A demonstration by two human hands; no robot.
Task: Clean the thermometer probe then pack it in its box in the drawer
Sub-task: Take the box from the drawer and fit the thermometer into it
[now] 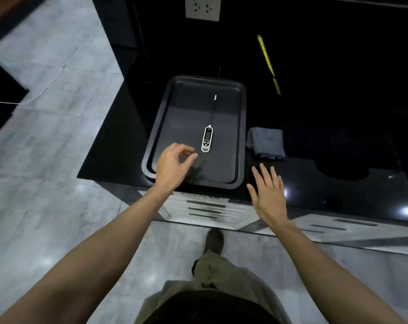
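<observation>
- Glossy black counter [338, 141], grey marbled floor tiles [58, 141] on the left and near side.
- Dark tray [175, 108] at the counter's near edge; thermometer [207, 139] lies flat in it, probe pointing far.
- Folded grey cloth [266, 142] just right of the tray.
- Yellow strip [267, 59] lies further back on the counter; wall socket [202, 7] far.
- Left hand [172, 164] over the tray's near-left, fingers loosely curled, grasping nothing.
- Right hand [268, 195] flat, fingers spread, released, over the counter edge.

White digital probe thermometer [208, 136] lies in a dark rectangular metal tray [241, 136] — loosely curled left hand [172, 166] at its eight o'clock, flat right hand [269, 195] at five.
</observation>
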